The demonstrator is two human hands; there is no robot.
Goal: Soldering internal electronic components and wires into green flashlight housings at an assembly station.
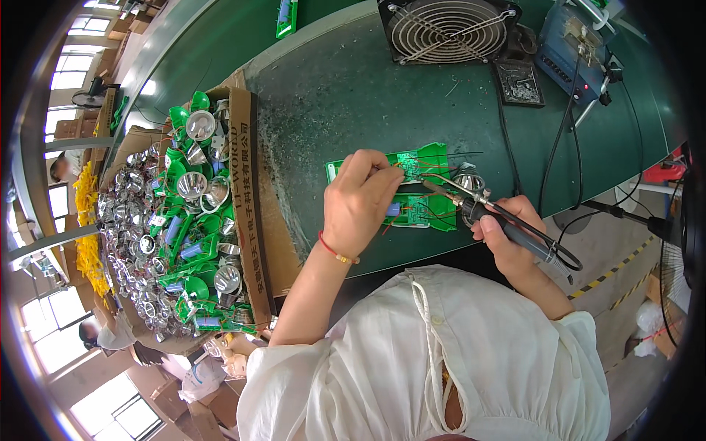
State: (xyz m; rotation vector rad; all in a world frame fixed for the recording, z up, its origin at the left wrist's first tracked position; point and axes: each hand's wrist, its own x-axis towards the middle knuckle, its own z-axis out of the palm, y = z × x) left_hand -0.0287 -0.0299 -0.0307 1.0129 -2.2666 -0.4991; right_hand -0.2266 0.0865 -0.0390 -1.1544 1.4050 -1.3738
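My right hand (509, 234) is wrapped round the dark handle of a soldering iron (531, 245), with a thin metal tube running alongside its tip. The tip points left, at the gap between two green plastic housings. Over the far housing (435, 156), my left hand (354, 197) has its thumb and fingers pinched at the circuit board (407, 167); what they hold is too small to make out. Closer to me lies the second housing (441, 213), with a board, thin wires and a blue cylindrical cell (393, 209). A silver reflector cup (469, 181) sits beside the iron's tip.
At left, a cardboard box (246, 198) is heaped with silver reflectors and green housings. A fan with a wire guard (448, 33) stands at the back. A blue soldering station (570, 55) and a small dark tray (518, 82) stand back right, with black cables (507, 140) trailing across the green table.
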